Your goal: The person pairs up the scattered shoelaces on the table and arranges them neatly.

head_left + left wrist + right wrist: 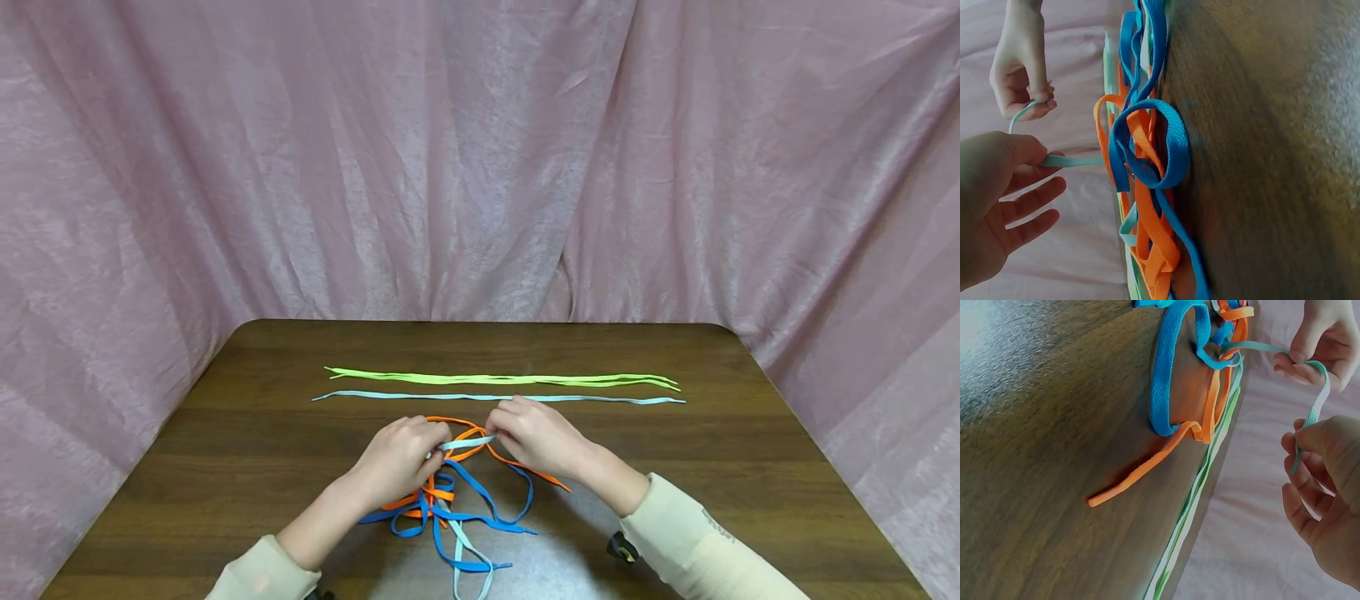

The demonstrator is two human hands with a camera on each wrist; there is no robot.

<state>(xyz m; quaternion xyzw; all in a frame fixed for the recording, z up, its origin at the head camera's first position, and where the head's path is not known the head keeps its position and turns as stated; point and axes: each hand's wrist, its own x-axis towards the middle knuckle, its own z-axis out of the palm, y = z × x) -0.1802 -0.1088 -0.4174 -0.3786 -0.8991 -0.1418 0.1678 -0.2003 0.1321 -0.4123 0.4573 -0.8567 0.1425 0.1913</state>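
1 pale-blue lace (467,443), partly raised

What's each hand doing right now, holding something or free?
Left hand: holding, pinching a pale blue lace partway along.
Right hand: holding, pinching the same pale blue lace near its end.

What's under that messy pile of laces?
The brown table shows through gaps between the blue laces and orange laces. Where they tangle thickest, whatever lies beneath is covered, so I can't tell.
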